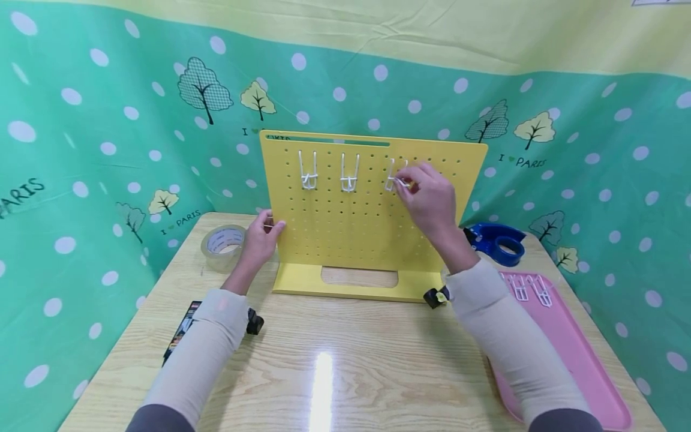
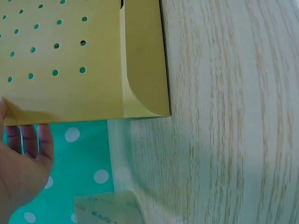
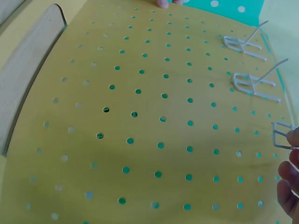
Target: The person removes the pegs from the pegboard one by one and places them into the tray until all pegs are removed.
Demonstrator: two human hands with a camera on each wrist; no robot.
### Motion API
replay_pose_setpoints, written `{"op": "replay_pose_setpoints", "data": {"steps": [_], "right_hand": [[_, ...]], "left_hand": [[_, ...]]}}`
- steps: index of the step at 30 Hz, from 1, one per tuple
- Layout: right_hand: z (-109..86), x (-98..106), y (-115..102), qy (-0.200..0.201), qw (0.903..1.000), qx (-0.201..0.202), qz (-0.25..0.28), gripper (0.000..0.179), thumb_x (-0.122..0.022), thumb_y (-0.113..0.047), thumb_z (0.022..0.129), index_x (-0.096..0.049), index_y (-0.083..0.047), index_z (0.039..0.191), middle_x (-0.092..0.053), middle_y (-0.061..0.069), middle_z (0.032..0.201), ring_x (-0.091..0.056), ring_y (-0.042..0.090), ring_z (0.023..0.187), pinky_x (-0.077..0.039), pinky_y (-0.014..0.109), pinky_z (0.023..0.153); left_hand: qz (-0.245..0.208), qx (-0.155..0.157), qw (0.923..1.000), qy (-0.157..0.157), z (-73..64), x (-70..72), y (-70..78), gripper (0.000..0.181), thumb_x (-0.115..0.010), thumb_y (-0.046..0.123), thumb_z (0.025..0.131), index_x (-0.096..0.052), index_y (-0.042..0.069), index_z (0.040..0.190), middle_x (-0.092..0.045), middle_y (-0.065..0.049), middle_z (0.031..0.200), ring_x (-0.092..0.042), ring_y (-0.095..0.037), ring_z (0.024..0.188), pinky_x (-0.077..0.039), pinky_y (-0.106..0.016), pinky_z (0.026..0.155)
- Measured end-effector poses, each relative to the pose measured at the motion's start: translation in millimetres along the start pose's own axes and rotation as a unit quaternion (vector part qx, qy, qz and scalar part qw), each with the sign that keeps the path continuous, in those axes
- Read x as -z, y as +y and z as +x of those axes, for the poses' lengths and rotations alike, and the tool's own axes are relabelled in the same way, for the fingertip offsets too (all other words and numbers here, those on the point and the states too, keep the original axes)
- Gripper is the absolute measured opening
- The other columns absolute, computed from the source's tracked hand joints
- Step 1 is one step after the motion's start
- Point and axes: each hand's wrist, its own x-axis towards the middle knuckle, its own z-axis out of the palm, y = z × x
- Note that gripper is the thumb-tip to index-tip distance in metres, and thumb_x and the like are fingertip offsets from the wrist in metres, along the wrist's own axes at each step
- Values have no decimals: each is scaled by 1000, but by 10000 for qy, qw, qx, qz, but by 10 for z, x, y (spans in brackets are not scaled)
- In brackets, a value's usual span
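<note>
A yellow pegboard (image 1: 367, 243) stands upright on its base on the table. My left hand (image 1: 260, 239) holds its left edge, thumb on the front and fingers behind, as the left wrist view also shows. Two white wire hooks, one on the left (image 1: 309, 181) and one nearer the middle (image 1: 349, 183), hang in the upper holes. To their right, my right hand (image 1: 432, 198) pinches a third white wire hook (image 1: 389, 183) against the board. In the right wrist view this hook (image 3: 275, 135) is partly covered by the fingertips, so I cannot tell whether its ends sit in the holes.
On the right lies a pink tray (image 1: 572, 354) with several white wire hooks (image 1: 541, 291) at its far end. A blue tape dispenser (image 1: 493, 240) is behind it. A clear tape roll (image 1: 216, 261) and a dark printed box (image 1: 182, 327) lie on the left.
</note>
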Motion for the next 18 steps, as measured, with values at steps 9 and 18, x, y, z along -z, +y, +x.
{"op": "replay_pose_setpoints", "data": {"steps": [9, 18], "right_hand": [[-390, 341, 354, -742, 9958, -515, -128, 8, -77, -14, 91, -75, -6, 92, -72, 10, 93, -70, 27, 78, -60, 40, 67], [-877, 669, 756, -1802, 9730, -1359, -485, 12, -73, -22, 95, -76, -11, 99, -73, 11, 97, -64, 25, 82, -50, 31, 67]], "left_hand": [[59, 25, 10000, 16, 2, -4, 5, 37, -56, 32, 105, -54, 8, 133, -62, -18, 114, -59, -27, 97, -52, -30, 79], [17, 37, 10000, 17, 9, -6, 0, 37, -57, 31, 105, -54, 7, 132, -63, -19, 114, -59, -29, 99, -51, -33, 81]]}}
